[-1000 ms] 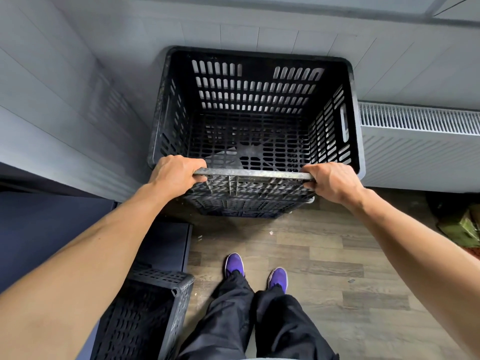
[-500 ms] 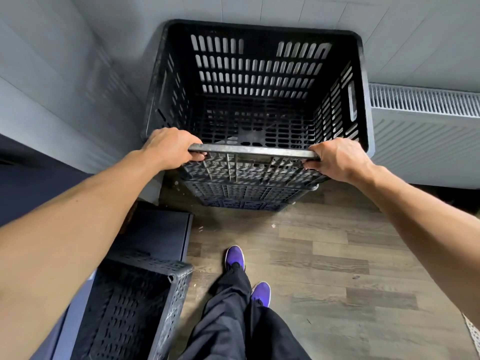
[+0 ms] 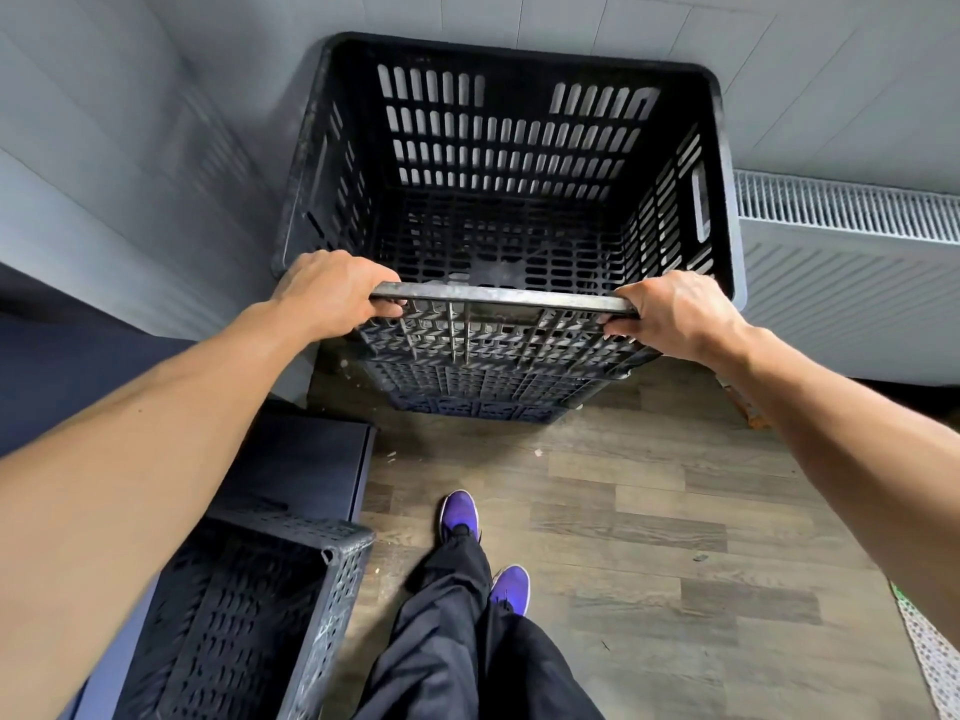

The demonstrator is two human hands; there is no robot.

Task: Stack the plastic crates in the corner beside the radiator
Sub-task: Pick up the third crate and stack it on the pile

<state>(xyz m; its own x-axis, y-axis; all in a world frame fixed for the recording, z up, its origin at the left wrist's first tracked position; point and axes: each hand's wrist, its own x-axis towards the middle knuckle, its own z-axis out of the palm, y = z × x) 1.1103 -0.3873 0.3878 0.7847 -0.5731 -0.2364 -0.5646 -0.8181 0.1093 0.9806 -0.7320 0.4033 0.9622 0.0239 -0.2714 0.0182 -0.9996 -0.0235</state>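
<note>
A black slotted plastic crate (image 3: 509,163) stands open-topped in the corner, on top of other black crates (image 3: 483,392) whose fronts show below it. My left hand (image 3: 327,291) grips the left end of its near rim. My right hand (image 3: 670,314) grips the right end of the same rim. The white radiator (image 3: 852,262) is directly to the crate's right. Another black crate (image 3: 249,615) lies at the lower left, near my left forearm.
Grey panelled walls (image 3: 130,163) meet behind the stack. A dark blue low cabinet (image 3: 306,459) stands on the left against the wall. My feet in purple shoes (image 3: 460,517) stand on the wooden floor (image 3: 649,537), with open floor to the right.
The top crate has shifted slightly in the view while both hands keep their grip on the near rim. My feet have stepped, the left one now ahead of the right.
</note>
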